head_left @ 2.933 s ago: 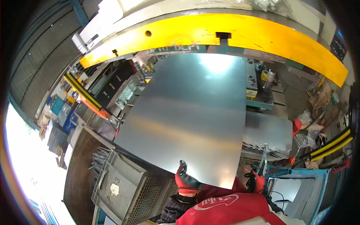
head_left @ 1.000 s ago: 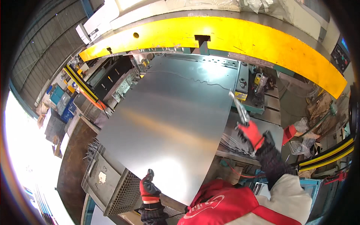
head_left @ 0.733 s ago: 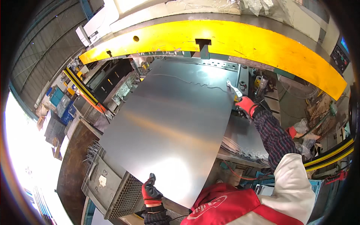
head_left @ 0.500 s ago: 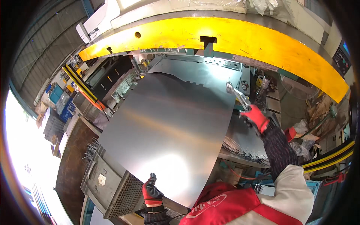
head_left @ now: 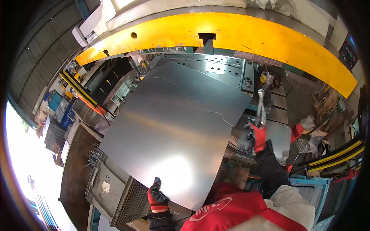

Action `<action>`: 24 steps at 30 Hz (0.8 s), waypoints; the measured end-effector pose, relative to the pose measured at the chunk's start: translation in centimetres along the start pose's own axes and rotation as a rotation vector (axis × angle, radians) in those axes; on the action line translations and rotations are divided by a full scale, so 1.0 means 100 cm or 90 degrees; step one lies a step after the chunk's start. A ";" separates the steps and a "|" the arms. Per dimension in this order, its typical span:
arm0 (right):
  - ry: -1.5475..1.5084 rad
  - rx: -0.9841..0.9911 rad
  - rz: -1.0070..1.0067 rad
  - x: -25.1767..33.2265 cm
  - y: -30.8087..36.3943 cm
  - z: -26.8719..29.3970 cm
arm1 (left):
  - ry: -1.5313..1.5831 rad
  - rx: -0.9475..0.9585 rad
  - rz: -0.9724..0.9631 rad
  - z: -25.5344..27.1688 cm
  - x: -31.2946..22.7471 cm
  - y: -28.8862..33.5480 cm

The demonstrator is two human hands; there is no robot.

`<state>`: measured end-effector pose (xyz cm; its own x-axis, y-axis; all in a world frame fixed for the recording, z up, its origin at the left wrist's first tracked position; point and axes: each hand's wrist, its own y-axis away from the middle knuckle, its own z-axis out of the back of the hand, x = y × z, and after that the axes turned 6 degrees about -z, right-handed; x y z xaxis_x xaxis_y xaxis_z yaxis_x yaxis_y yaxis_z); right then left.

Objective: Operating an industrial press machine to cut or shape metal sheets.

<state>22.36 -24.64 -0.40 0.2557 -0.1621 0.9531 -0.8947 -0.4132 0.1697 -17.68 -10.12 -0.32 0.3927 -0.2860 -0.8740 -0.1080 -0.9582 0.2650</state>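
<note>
A large grey metal sheet [head_left: 165, 127] slopes across the middle. At its near left edge my left hand [head_left: 157, 197], in a red and black glove, is closed on the sheet with the thumb on top. A second metal piece [head_left: 212, 88] lies at the sheet's far end. A wavy line runs where the two meet; which one overlaps, I cannot tell. My gloved right hand [head_left: 259, 136] is wrapped round long silver tongs [head_left: 261, 107] to the right of the sheet. The tips of the tongs point away from me, apart from the metal piece.
A yellow machine beam [head_left: 262, 34] spans the far side, above a perforated plate [head_left: 221, 61]. Stacked metal sheets [head_left: 279, 134] lie at right. A grey crate [head_left: 111, 188] stands at lower left. A red glove-like thing [head_left: 296, 132] shows beyond my right arm.
The far metal piece has shifted toward me and to the right, uncovering the perforated plate. My right hand has moved nearer with the tongs, now off the piece. My left hand stays put.
</note>
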 end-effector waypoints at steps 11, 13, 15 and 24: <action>-0.194 -0.107 -0.005 -0.040 0.017 0.011 | -0.035 -0.009 -0.060 0.002 -0.003 0.000; -0.211 -0.055 -0.005 -0.035 0.028 0.024 | 0.005 -0.002 -0.048 0.011 0.003 -0.002; -0.368 0.094 -0.134 -0.008 0.042 0.020 | -0.012 0.009 -0.076 0.022 0.008 -0.009; -0.437 0.139 -0.032 0.011 0.092 0.080 | -0.040 -0.025 -0.080 0.013 0.009 -0.010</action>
<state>17.30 -35.76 0.27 0.5311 -0.6356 0.5603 -0.8006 -0.5929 0.0863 -18.41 -9.45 -1.95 0.3433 -0.1651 -0.9246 -0.0258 -0.9857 0.1665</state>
